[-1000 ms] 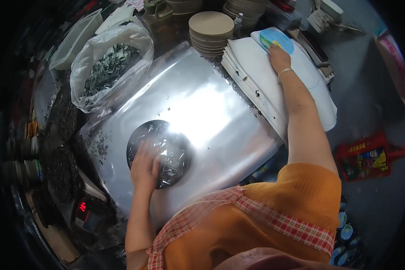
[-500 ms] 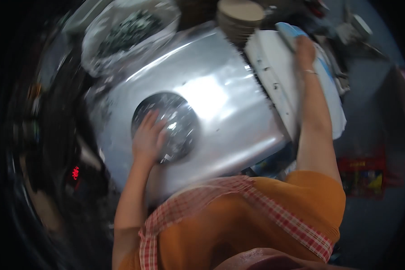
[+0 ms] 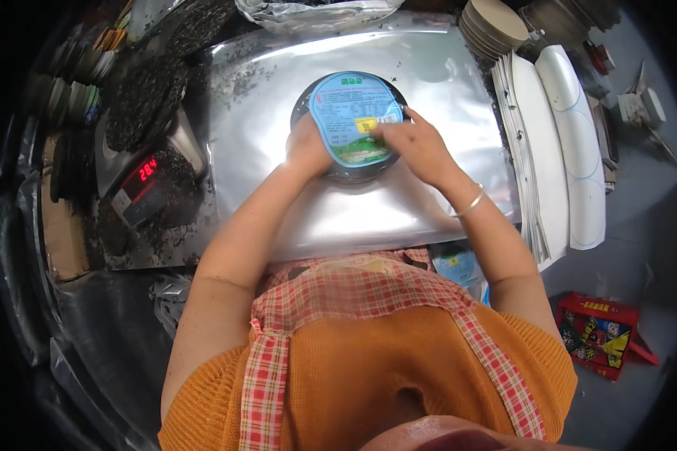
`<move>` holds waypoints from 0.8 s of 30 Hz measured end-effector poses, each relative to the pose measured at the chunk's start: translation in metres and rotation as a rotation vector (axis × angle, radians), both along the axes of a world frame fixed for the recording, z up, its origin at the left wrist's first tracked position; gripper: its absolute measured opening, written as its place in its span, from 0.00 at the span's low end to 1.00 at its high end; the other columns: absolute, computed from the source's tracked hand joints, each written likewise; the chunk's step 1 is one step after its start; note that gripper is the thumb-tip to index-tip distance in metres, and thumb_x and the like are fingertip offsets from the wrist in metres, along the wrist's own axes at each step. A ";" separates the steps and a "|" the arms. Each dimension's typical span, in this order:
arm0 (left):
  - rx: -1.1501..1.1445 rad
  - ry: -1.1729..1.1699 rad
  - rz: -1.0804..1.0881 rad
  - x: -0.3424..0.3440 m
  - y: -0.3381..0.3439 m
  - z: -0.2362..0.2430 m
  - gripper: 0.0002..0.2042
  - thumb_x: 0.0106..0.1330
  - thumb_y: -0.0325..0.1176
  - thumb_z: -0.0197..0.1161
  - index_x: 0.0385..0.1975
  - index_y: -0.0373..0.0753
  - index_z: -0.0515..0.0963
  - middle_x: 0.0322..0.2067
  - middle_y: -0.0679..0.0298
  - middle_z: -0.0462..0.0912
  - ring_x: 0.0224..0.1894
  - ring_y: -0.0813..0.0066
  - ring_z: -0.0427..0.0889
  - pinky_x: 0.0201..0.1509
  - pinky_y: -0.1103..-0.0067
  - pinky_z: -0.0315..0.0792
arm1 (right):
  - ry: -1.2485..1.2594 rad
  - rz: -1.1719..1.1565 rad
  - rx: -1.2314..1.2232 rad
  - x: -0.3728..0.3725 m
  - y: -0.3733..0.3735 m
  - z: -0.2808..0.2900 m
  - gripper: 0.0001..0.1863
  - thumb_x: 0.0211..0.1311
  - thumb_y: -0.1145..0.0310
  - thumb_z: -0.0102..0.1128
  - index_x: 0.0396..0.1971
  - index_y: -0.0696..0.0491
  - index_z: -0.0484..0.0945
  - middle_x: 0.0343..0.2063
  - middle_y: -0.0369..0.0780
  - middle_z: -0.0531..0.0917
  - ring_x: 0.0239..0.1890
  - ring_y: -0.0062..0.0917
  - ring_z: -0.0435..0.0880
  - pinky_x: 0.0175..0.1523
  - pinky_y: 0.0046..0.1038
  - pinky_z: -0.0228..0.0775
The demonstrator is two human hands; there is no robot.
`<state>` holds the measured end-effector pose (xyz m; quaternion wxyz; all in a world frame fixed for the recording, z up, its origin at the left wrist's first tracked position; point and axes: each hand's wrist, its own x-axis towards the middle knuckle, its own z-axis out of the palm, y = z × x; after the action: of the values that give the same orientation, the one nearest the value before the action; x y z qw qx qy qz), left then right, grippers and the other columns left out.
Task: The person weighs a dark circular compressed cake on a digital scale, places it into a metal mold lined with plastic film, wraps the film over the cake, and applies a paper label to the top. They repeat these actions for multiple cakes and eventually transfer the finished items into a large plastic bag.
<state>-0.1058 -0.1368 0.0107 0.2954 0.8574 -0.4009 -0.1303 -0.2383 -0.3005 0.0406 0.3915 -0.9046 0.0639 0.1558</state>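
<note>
A round black package lies on a shiny silvery sheet, a blue-and-green label with a small yellow patch over its top. My left hand is against the label's left edge; its fingers are hidden under the label and cannot be made out. From the right, my right hand reaches in, its fingers apart. One digit touches the label near the yellow patch, and another extends by the package's right rim. A bracelet circles my right wrist.
The silvery sheet covers the worktop. At left stands a scale with red lit digits, dark dried flakes on and around it. At right are white label sheets and a stack of round tan discs. A red box sits lower right.
My right hand has come from the label sheets at the right to the package, where a blue label now lies. My left hand has moved to the label's left edge. The view has shifted.
</note>
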 end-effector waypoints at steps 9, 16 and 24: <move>-0.654 0.365 0.196 0.041 -0.003 -0.043 0.23 0.65 0.36 0.46 0.57 0.30 0.62 0.53 0.49 0.70 0.55 0.61 0.69 0.57 0.75 0.62 | -0.512 -0.066 -0.674 0.048 0.068 -0.057 0.32 0.55 0.42 0.47 0.60 0.36 0.60 0.65 0.39 0.53 0.67 0.39 0.45 0.60 0.64 0.28; -0.643 0.105 -0.309 0.019 0.002 0.053 0.20 0.49 0.19 0.47 0.44 0.32 0.75 0.41 0.57 0.79 0.43 0.72 0.77 0.47 0.82 0.69 | -0.151 0.106 -0.361 0.041 0.058 0.011 0.29 0.55 0.57 0.54 0.56 0.54 0.65 0.60 0.45 0.59 0.63 0.40 0.53 0.62 0.43 0.45; -0.155 0.384 -0.223 0.100 0.114 -0.007 0.23 0.46 0.21 0.52 0.47 0.38 0.75 0.40 0.61 0.79 0.46 0.71 0.75 0.52 0.79 0.67 | -0.412 -0.667 0.039 0.011 0.002 -0.058 0.41 0.51 0.53 0.59 0.62 0.55 0.53 0.61 0.50 0.58 0.63 0.42 0.56 0.64 0.34 0.51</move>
<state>-0.0063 -0.0233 0.0032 0.4149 0.7421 -0.4382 -0.2916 -0.2274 -0.2988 -0.0175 0.4422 -0.8390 0.2717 -0.1635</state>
